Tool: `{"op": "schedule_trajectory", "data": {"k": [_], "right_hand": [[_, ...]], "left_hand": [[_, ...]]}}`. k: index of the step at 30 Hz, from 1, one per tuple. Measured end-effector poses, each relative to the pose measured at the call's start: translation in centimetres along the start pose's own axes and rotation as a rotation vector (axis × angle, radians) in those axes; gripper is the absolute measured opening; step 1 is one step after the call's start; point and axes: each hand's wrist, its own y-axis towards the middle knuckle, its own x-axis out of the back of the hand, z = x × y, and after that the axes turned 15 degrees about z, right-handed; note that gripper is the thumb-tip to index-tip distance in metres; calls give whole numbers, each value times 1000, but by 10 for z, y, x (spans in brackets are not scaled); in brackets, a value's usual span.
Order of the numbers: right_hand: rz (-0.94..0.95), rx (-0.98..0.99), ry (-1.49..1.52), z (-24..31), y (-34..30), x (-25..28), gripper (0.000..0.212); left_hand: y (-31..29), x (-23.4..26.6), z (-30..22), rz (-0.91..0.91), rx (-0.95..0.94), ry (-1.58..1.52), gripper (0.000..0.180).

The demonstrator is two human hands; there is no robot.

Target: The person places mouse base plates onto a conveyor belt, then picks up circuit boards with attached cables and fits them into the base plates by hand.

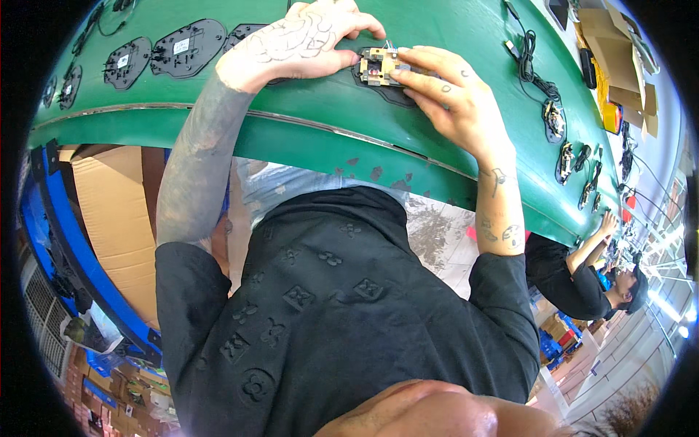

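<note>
A tan circuit board (pixel 392 76) with a dark opening and thin wires at its far edge sits on a black mouse-shaped base plate (pixel 397 97) on the green bench. My left hand (pixel 309 42) comes from the left, its thumb against the board's left edge and its index finger bent over beside the wires. My right hand (pixel 455 91) has its fingertips closed on the board's right side. Between them the two hands hold the board at the plate. Part of the plate is hidden under the board and my fingers.
More black base plates (pixel 188 48) lie in a row at the left of the green bench (pixel 328 98). Coiled cables with small boards (pixel 553 120) line its right side. Cardboard boxes (pixel 615 51) stand at the far right. A person in black (pixel 571 280) works further along the right.
</note>
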Motion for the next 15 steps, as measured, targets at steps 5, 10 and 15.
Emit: {"op": "schedule_trajectory", "data": {"k": [5,10,15], "right_hand": [[18,-65,-27,-1,-8,-1,38],[71,-86,-53,-3,-9,-4,38],[25,-103,-170,-8,-18,-11,38]], "left_hand": [[1,-5,-12,-102,-4,-79,28],[-7,-43,-16,-362,31,360,24],[-7,-53,-34,-346,97,493,35]]}}
